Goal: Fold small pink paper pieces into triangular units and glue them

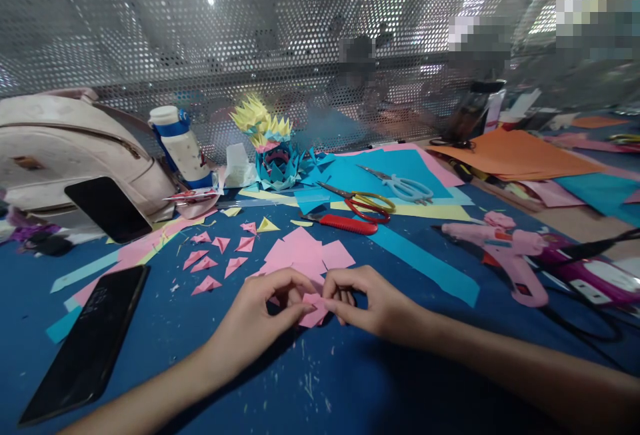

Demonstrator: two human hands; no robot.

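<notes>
A small pink paper piece (315, 312) is held between my two hands over the blue table. My left hand (273, 302) pinches its left side with thumb and forefinger. The right side is pinched by my right hand (363, 298), whose other fingers curl inward. Just beyond my fingers lie flat pink paper squares (300, 248). Several small folded pink triangles (205, 264) are scattered to the left, with a yellow folded piece (268, 225) near them.
Behind are a red cutter (350, 224), red-and-yellow scissors (365, 205), light-blue scissors (407, 188) and a folded paper flower (277, 162). A pink glue gun (515, 255) lies right. Left are two phones (87, 342), a bottle (183, 148) and a backpack (75, 148).
</notes>
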